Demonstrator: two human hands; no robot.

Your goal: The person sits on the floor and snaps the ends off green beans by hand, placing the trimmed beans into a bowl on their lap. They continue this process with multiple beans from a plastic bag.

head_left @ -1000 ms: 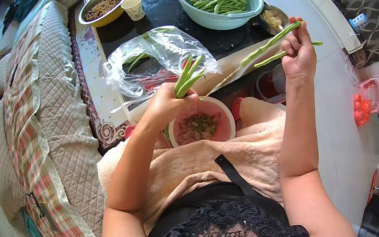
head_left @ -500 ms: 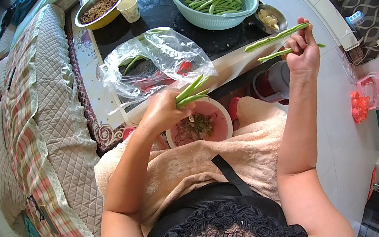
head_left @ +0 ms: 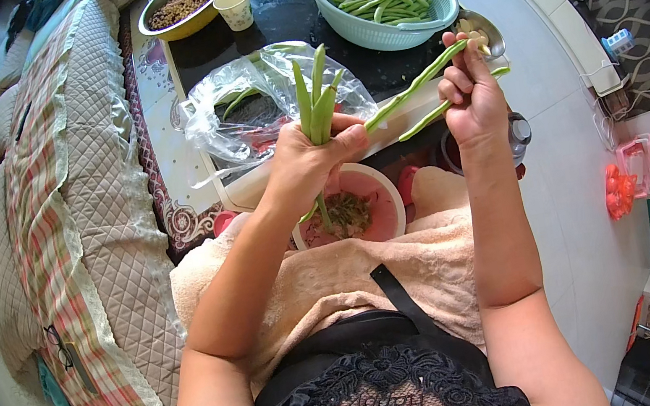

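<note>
My left hand (head_left: pixel 309 154) is closed round a bunch of green beans (head_left: pixel 317 102), whose ends stick up above the fist. Between the fingertips of my right hand (head_left: pixel 473 99) is one long green bean (head_left: pixel 418 90), its near end reaching to my left thumb. A second green bean (head_left: pixel 430 116) is tucked under the curled fingers of the same hand. Below my left hand, a pink bowl (head_left: pixel 386 210) with a pale rim holds green and brown scraps. A clear plastic bag (head_left: pixel 224 100) with some beans inside lies on the table beyond my left hand.
On the dark table (head_left: pixel 281 35) stands a light-green colander (head_left: pixel 392 34) full of green beans. A metal bowl (head_left: pixel 492 32) with pale pieces sits beside it. At the far left are a yellow-sided bowl (head_left: pixel 187 28) of brown grains and a paper cup (head_left: pixel 235 10). A quilted sofa (head_left: pixel 100 153) runs along the left.
My right hand has moved left and slightly down, bringing its long bean to my left hand. My left hand has turned and risen, so its beans now point upward.
</note>
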